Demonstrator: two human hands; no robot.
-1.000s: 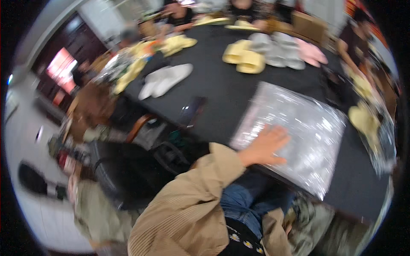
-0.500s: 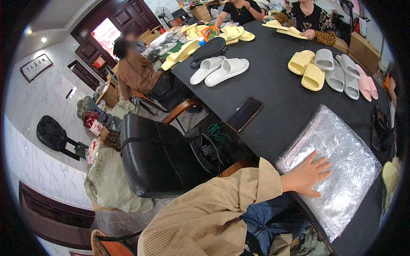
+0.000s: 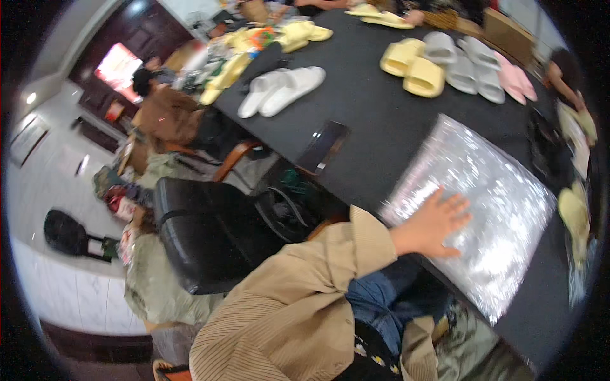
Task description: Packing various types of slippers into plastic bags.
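Observation:
My left hand (image 3: pixel 432 223) lies palm down on a stack of clear plastic bags (image 3: pixel 495 209) at the table's near edge. Its fingers are spread apart and hold nothing. Shiny, crinkled film makes up the stack, and light glares off it. A striped tan sleeve (image 3: pixel 298 267) covers my left arm, which crosses from the lower left. My right hand is out of the picture. Up and left of the bags lies a dark smartphone (image 3: pixel 324 147) on the black table (image 3: pixel 362 108).
White slippers (image 3: pixel 289 89) lie at the table's left. Yellow slippers (image 3: pixel 424 77), grey slippers (image 3: pixel 462 75) and pink slippers (image 3: pixel 511 79) stand farther back. A pale yellow slipper (image 3: pixel 574 213) is at the right rim. Beside the table is a black chair (image 3: pixel 203 228). People sit around.
The view has swung right and down, so the table's things sit farther left and higher. My left hand stays spread on the plastic bags. Two slippers and plastic show more at the right.

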